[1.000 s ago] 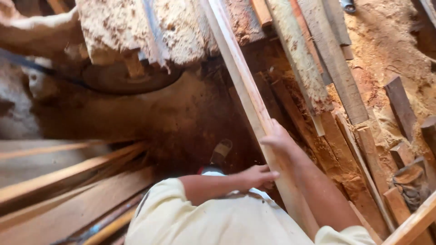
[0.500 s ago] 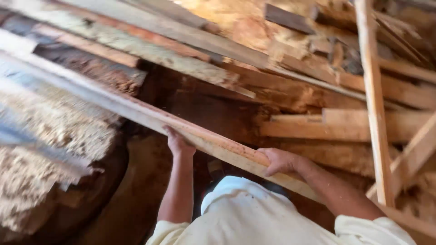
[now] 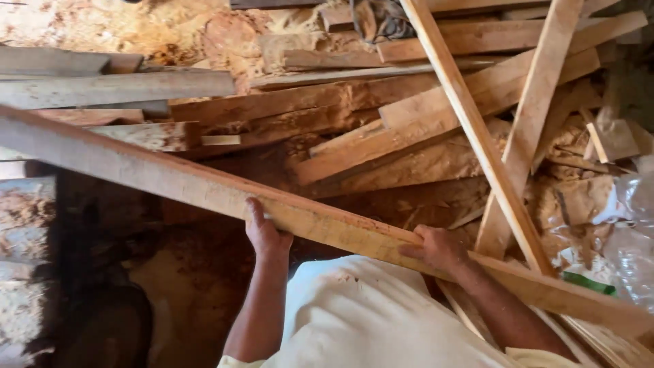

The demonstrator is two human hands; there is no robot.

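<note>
We look down on a workshop floor (image 3: pixel 184 300) of packed reddish-brown earth, dusted with sawdust. Around us a loose heap of offcut planks (image 3: pixel 381 129) lies criss-crossed at many angles, some overlapping. Pale mounds of sawdust (image 3: pixel 136 27) spread along the top left. At the right edge we see crumpled clear plastic sheeting (image 3: pixel 630 225) with a small green strip just beside it. Warm daylight falls on the upper wood; the lower left sinks into deep shadow.

Warm daylight on top, deep shadow lower left, slight blur
</note>
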